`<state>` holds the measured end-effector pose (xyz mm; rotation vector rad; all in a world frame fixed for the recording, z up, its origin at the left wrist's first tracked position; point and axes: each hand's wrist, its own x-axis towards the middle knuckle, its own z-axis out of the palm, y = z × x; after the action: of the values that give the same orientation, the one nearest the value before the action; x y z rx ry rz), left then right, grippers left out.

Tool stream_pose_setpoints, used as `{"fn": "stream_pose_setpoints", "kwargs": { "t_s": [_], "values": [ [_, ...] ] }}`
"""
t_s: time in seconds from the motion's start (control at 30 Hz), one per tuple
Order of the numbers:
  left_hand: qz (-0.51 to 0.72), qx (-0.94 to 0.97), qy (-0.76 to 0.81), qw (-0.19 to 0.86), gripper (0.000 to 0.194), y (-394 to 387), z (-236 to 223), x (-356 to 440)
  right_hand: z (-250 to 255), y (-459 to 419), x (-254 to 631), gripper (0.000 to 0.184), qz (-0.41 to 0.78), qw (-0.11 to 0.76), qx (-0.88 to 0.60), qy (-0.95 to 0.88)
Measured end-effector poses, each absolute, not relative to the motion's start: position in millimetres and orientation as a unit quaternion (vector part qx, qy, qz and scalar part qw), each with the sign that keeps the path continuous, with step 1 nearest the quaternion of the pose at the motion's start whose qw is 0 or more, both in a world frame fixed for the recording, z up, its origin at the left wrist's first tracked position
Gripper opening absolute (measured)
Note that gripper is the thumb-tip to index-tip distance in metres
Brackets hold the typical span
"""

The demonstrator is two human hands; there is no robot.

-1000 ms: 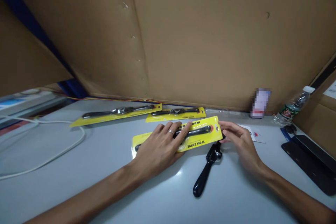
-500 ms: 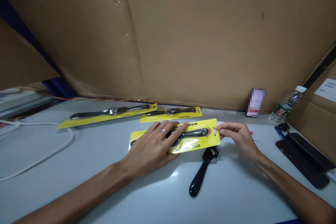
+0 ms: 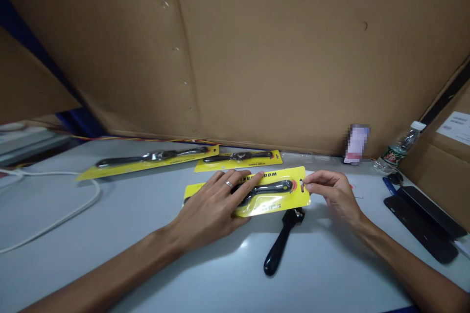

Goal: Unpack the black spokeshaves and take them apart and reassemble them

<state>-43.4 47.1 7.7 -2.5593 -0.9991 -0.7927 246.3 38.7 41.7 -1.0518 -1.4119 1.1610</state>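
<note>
A spokeshave in a yellow blister pack (image 3: 271, 205) lies across the middle, its printing upside down to me. My left hand (image 3: 215, 200), with a ring on one finger, grips the pack from above and covers its left half. At the right end, my right hand (image 3: 334, 193) pinches the card's edge beside the hanging hole, thumb and forefinger together. An unpackaged black spokeshave (image 3: 279, 252) rests on the table just below, its upper part hidden under the pack. Behind my left hand lie two more packed spokeshaves, a longer-looking one (image 3: 121, 168) at left and another (image 3: 253, 160) to its right.
Cardboard (image 3: 279, 58) walls off the back of the grey table (image 3: 147, 274). Toward the right stand a blurred-out upright item (image 3: 356, 144) and a plastic bottle (image 3: 398, 149), with a black flat case (image 3: 422, 227) nearer. A white cable (image 3: 82, 208) loops at left.
The pack has shifted very slightly to the right, and its right end tilts a little differently. Both hands keep nearly the same places on it.
</note>
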Motion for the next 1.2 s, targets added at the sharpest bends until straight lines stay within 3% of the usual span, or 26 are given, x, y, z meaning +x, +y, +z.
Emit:
{"fn": "stream_pose_setpoints", "kwargs": {
  "t_s": [0.17, 0.4, 1.0, 1.2],
  "values": [
    [-0.256, -0.889, -0.363, 0.109, 0.075, 47, 8, -42, 46, 34, 241, 0.036, 0.519, 0.534, -0.429, -0.511],
    [-0.204, -0.895, -0.390, 0.071, 0.062, 53, 7, -42, 43, 46, 249, 0.043, 0.486, 0.530, -0.466, -0.516],
    [-0.122, -0.882, -0.454, -0.018, 0.054, 58, 14, -45, 40, 104, 330, 0.040, 0.412, 0.573, -0.558, -0.436],
    [-0.063, -0.872, -0.483, -0.043, 0.050, 56, 23, -47, 40, 105, 335, 0.023, 0.464, 0.504, -0.575, -0.447]
  ]
}}
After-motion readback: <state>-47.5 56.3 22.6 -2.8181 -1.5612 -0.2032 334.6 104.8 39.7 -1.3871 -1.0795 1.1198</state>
